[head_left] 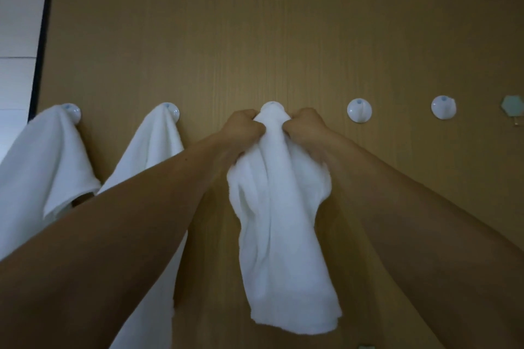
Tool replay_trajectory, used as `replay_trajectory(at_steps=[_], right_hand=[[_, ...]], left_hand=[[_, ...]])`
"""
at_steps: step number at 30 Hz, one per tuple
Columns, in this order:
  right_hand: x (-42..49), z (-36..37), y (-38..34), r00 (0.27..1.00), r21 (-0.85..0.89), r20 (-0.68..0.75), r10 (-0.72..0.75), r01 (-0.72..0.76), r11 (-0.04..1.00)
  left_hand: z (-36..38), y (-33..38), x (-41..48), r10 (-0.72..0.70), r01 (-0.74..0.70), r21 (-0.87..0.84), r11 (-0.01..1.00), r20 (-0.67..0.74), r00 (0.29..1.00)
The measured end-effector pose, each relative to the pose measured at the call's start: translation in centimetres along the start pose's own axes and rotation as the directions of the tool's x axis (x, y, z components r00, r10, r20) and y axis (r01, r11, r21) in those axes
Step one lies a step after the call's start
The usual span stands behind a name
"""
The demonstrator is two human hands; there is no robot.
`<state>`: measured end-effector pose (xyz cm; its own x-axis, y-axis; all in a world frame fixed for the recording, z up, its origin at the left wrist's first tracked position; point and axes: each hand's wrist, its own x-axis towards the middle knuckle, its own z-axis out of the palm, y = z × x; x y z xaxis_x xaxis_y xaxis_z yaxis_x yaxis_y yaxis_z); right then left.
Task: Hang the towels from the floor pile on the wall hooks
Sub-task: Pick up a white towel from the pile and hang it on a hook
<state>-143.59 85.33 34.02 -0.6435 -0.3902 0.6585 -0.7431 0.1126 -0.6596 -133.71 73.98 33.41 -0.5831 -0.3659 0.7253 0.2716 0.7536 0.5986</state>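
Forearms (119, 235) enter from bottom edge. White towel (280, 221) gathered at top over middle hook (271, 106), rest hanging against wood panel (283, 37). Left hand (245, 126) and right hand (304, 125) both clutch fabric beside hook. Advice: tug gather down evenly, seat fold behind hook, let go one side first. Hung towels (42, 156) to left; bare hooks (359, 110) to right.

1. Three towels (280, 221), white.
2. Six hooks (359, 110), round, white: five in a row, one up at top left.
3. Two hands: left hand (243, 127), right hand (306, 125).
4. One hexagon (511, 106), far right.
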Motion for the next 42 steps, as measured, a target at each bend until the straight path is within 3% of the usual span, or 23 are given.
replay_trajectory(at_steps=[1,3,6,9,12,16,18,20,21,23,24,25,27,29,33,35,37,38,40,42], right_hand=[[-0.4,0.2,0.4,0.999,0.045,0.027,0.026,-0.027,0.999],[-1.0,0.9,1.1,0.998,-0.004,0.023,-0.062,0.063,0.998],[-2.4,2.5,2.4,0.970,-0.169,-0.070,-0.234,0.220,0.961],[-4.1,3.6,4.3,0.944,-0.181,-0.161,-0.289,0.259,0.949],[-5.2,3.5,5.7,0.948,-0.177,-0.172,-0.266,0.236,0.955],[-6.1,3.2,7.2,0.983,-0.142,-0.035,-0.182,0.175,0.974],[-6.8,3.0,8.1,0.988,-0.034,0.001,-0.157,0.157,0.987],[-7.5,2.5,8.9,0.985,-0.009,0.004,-0.172,0.172,0.985],[-7.8,2.3,9.2,0.983,-0.010,0.013,-0.185,0.185,0.983],[-8.2,1.9,9.4,0.979,-0.001,0.041,-0.201,0.201,0.980],[-8.3,1.8,9.5,0.977,0.010,0.056,-0.208,0.207,0.978],[-8.5,1.7,9.6,0.975,0.024,0.070,-0.213,0.212,0.977],[-8.7,1.4,9.8,0.973,0.059,0.092,-0.211,0.206,0.977],[-8.9,1.2,9.9,0.972,0.074,0.113,-0.205,0.197,0.978],[-9.1,0.6,9.8,0.977,0.001,0.121,-0.178,0.179,0.984],[-8.9,0.0,9.3,0.990,-0.059,0.056,-0.132,0.135,0.989],[-8.5,-0.4,8.5,0.990,-0.101,-0.030,-0.135,0.131,0.986],[-8.4,-0.4,8.0,0.986,-0.105,-0.069,-0.150,0.142,0.984],[-8.2,0.0,7.1,0.977,-0.072,-0.116,-0.179,0.172,0.982],[-8.1,0.6,6.6,0.976,-0.040,-0.102,-0.191,0.188,0.981]], left_hand=[[0.2,-0.5,-0.2,-0.010,0.008,-0.076,0.997,-0.018,1.000],[1.1,-1.5,-1.0,0.066,-0.073,-0.113,0.991,-0.068,0.995],[3.1,-3.2,-2.3,0.242,-0.238,0.047,0.970,-0.126,0.962],[3.2,-4.7,-3.3,0.265,-0.256,0.073,0.964,-0.169,0.950],[2.6,-6.1,-4.7,0.181,-0.183,-0.023,0.983,-0.056,0.982],[2.2,-7.1,-6.8,0.044,-0.015,-0.182,0.983,0.156,0.987],[1.9,-7.1,-7.5,-0.024,0.046,-0.092,0.995,0.227,0.974],[1.4,-6.4,-7.9,-0.060,0.026,0.128,0.991,0.268,0.961],[1.1,-6.0,-7.9,-0.072,-0.014,0.315,0.949,0.259,0.963],[0.5,-5.1,-7.6,-0.052,-0.093,0.666,0.740,0.195,0.979],[0.1,-4.8,-7.4,-0.061,-0.123,0.727,0.676,0.221,0.973],[-0.2,-4.6,-7.5,-0.104,-0.147,0.714,0.684,0.296,0.950],[-0.7,-4.7,-7.8,-0.245,-0.185,0.688,0.702,0.476,0.845],[-0.6,-5.5,-8.5,-0.324,-0.235,0.735,0.636,0.531,0.783],[-0.9,-6.0,-9.1,-0.299,-0.175,0.787,0.592,0.416,0.859],[-1.8,-5.3,-8.5,-0.398,-0.054,0.836,0.546,0.316,0.861],[-2.6,-4.0,-7.8,-0.374,0.018,0.873,0.488,0.190,0.908],[-2.8,-3.1,-7.7,-0.302,0.052,0.860,0.507,0.121,0.946],[-2.6,-2.0,-6.9,-0.137,0.183,0.639,0.747,-0.122,0.983],[-1.5,-1.5,-6.7,0.038,0.100,0.474,0.875,-0.272,0.961]])
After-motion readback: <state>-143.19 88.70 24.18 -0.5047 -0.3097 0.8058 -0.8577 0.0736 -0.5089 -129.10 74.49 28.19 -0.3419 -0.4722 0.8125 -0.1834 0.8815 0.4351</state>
